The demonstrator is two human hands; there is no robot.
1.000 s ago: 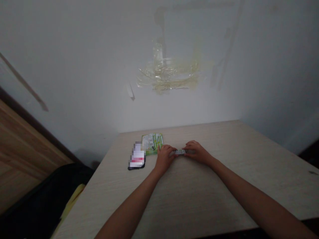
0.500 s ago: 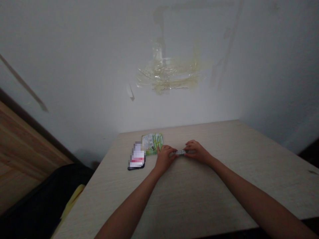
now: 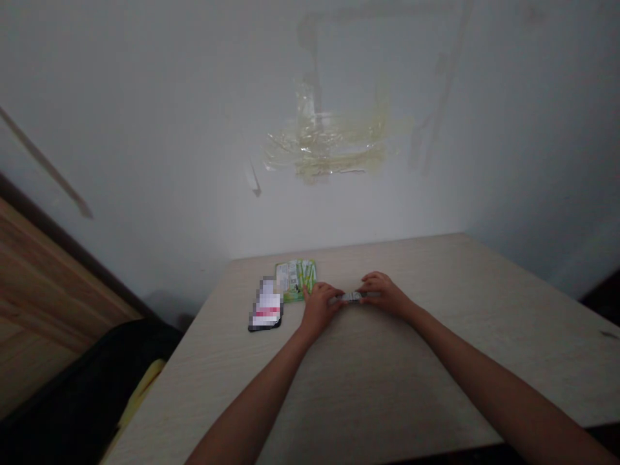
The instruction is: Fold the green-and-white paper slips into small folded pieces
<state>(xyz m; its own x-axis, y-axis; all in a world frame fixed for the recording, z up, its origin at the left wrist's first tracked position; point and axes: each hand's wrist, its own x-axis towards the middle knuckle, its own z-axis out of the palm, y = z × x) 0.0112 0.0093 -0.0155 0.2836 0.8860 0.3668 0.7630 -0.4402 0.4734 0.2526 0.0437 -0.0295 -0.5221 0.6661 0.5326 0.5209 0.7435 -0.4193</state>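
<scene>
Between my two hands, low over the table, is a small flat piece with grey and white print (image 3: pixel 351 296); its exact kind is too small to make out. The fingertips of my left hand (image 3: pixel 320 306) are closed on its left end. My right hand (image 3: pixel 386 296) pinches the right end between thumb and fingers. Just behind my left hand lies a green and white printed packet (image 3: pixel 295 279), partly covered by that hand. A phone with a dark edge (image 3: pixel 265 327) lies to the left, its screen blurred out and its top touching or overlapping the packet.
The pale wooden table (image 3: pixel 387 381) meets a wall (image 3: pixel 169 129) at its back edge, with peeling clear tape (image 3: pixel 329 145) on it. Dark cloth (image 3: pixel 97 381) and a yellow piece (image 3: pixel 140 391) sit beyond the left edge, near wooden panelling (image 3: pixel 39 278).
</scene>
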